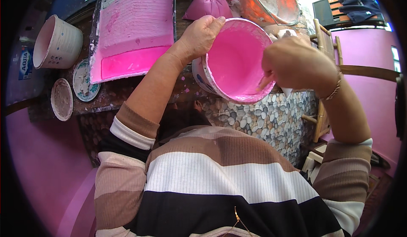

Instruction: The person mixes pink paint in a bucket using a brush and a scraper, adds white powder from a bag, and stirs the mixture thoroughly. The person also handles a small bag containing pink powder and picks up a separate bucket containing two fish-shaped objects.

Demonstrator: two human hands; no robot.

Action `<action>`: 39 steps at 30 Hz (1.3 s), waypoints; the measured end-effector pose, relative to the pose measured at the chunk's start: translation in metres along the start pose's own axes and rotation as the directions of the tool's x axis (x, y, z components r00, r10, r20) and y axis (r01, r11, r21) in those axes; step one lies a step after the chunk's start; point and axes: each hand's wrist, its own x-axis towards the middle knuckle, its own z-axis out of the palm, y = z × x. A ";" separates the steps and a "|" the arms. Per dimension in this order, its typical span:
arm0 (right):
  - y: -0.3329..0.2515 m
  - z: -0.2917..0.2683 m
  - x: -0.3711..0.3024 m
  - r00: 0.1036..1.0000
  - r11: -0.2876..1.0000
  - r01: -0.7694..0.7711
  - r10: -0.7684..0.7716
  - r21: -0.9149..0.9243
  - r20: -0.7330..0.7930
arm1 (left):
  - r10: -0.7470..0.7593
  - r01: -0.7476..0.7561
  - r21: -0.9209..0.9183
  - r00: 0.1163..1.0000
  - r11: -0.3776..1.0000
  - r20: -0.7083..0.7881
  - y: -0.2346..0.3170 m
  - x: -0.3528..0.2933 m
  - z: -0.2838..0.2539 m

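A white bucket (237,58), its inside coated in pink paint, tilts toward me at the table's near edge. My left hand (201,34) is closed on the bucket's left rim, thumb on top. Over the right rim, my right hand (299,61) is curled and slightly blurred, with one finger pointing down inside the bucket by the pink wall. Something white (286,92) shows just below that hand, and more white shows above it; the hand hides most of it, so its kind is unclear. Left of the bucket lies a paint tray (137,25) with pink paint pooled at its near end.
A tied bag of pink stuff (207,7) and an orange bucket (269,1) with a wire handle stand behind. At the left are a white tub (59,42) and two paint-smeared lids, one of them a round lid (62,99). A bamboo chair (324,42) stands right.
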 end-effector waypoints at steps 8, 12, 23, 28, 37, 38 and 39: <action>0.002 0.070 0.040 0.980 0.947 0.002 0.062 0.320 -0.187 | -0.015 0.014 0.061 1.000 0.998 0.018 0.005 0.004 0.006; 0.015 0.002 0.015 0.999 0.963 -0.027 0.019 0.269 0.034 | 0.027 -0.026 0.059 0.999 0.998 -0.018 -0.001 0.001 -0.002; -0.012 0.060 0.055 0.970 0.798 0.058 0.099 0.600 -0.224 | 0.083 -0.085 0.133 0.996 0.987 0.021 0.003 0.001 0.000; -0.006 0.041 0.025 0.971 0.748 0.224 -0.120 0.624 -0.204 | 0.048 -0.047 0.102 0.999 0.994 -0.006 0.002 0.000 -0.002; -0.023 0.078 0.061 0.928 0.601 0.094 0.236 0.793 -0.289 | 0.085 -0.083 0.142 0.996 0.986 -0.004 0.001 0.003 0.001; -0.016 0.062 0.046 0.946 0.582 0.040 0.239 0.812 -0.218 | 0.081 -0.080 0.144 0.997 0.986 -0.003 0.001 0.003 0.001; -0.004 0.064 0.035 0.934 0.541 0.101 0.239 0.835 -0.267 | 0.084 -0.081 0.154 0.996 0.985 -0.008 0.003 0.003 0.001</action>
